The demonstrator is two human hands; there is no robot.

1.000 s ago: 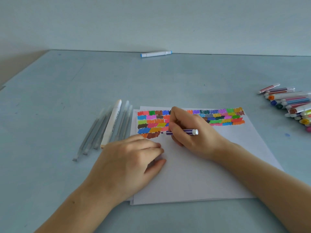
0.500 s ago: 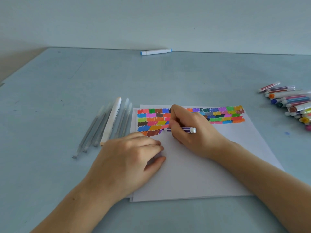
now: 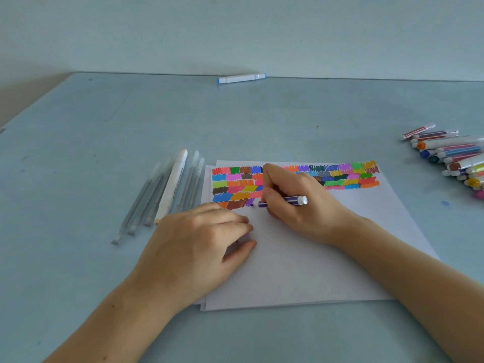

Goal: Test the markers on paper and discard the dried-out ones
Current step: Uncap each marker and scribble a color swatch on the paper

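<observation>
**Kid A:** What can't you see well?

**Kid B:** The pile of markers (image 3: 455,159) at the right edge is cut off. The right hand (image 3: 296,203) hides some of the color patches (image 3: 235,183). I can't tell if the left hand (image 3: 199,242) has anything under its fingers.

**Kid A:** What are the hands doing?

**Kid B:** The right hand's fingers are curled tight around a purple striped marker (image 3: 284,200). Its tip touches the paper (image 3: 301,258) at the end of the bottom row of patches. The left hand lies on the paper's left side, fingers loosely bent, just below the tip.

**Kid A:** What else is there?

**Kid B:** Clear pens (image 3: 146,203) and a white marker (image 3: 172,184) lie left of the paper. A blue-capped marker (image 3: 241,78) lies at the top middle, at the table's (image 3: 78,258) far edge.
</observation>
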